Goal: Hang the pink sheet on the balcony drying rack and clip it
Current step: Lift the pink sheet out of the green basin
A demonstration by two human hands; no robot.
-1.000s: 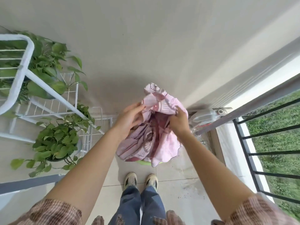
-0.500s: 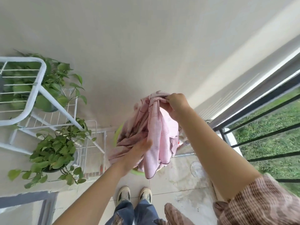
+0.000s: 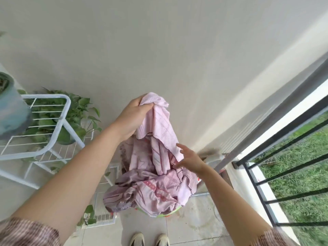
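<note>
Grip on the pink sheet has been transferred from right to left.
Fingers of the left hand are clenched on its top corner; those of the right hand are spread, released; lower folds cover a mostly hidden green basket.

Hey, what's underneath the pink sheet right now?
Only a strip of green rim shows below the bunched pink sheet. Whatever that rim belongs to, and anything inside it, is covered.
</note>
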